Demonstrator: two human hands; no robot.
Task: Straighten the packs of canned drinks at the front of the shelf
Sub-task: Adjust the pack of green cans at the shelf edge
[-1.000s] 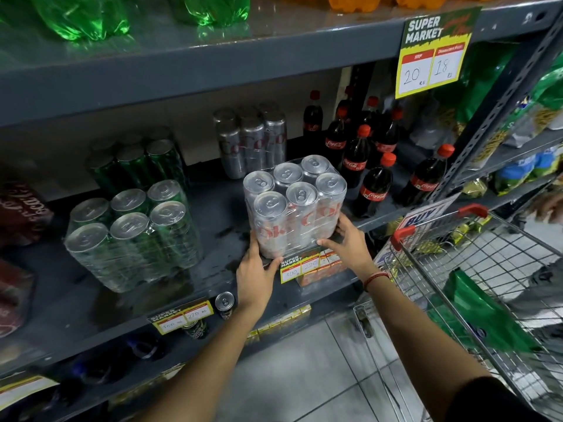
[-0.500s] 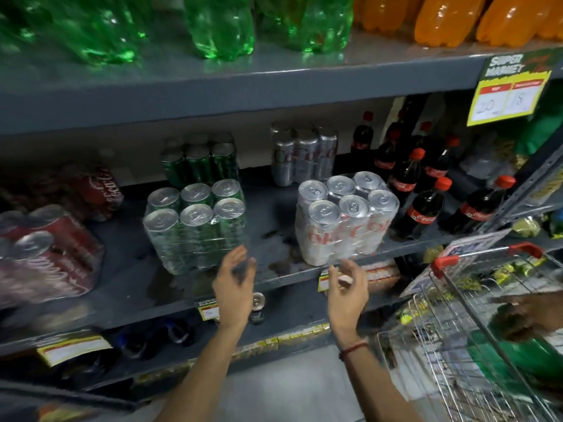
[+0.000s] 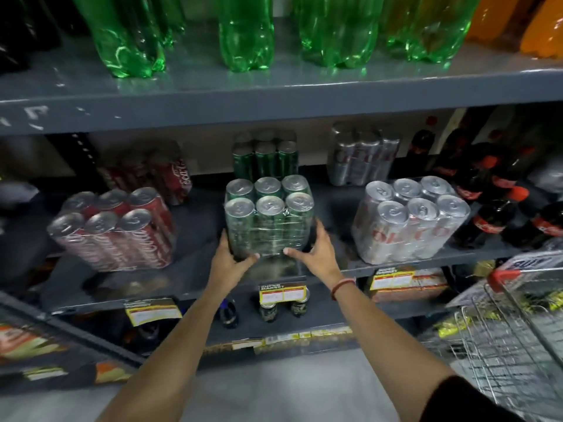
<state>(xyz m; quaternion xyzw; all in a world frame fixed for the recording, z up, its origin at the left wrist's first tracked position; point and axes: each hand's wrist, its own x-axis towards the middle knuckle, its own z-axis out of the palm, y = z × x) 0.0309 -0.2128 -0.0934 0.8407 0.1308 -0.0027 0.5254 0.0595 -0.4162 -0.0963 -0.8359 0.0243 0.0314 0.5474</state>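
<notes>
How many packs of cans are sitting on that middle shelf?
6: at the front, the red pack, green pack and silver pack; behind each, another red, green and silver. More may hide behind.

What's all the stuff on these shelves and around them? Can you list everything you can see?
green can pack: one, front middle of the shelf, held at its base
red can pack: one, front left, leaning
silver can pack: one, front right
back packs: three, red, green, silver, by the back wall
cola bottles: several, dark with red caps, right end
green bottles: several, top shelf
orange bottles: at least two, top right
price tags: three, yellow, shelf edge
cart: one, wire, red handle, lower right
left hand: pack's lower left
right hand: pack's lower right
</notes>
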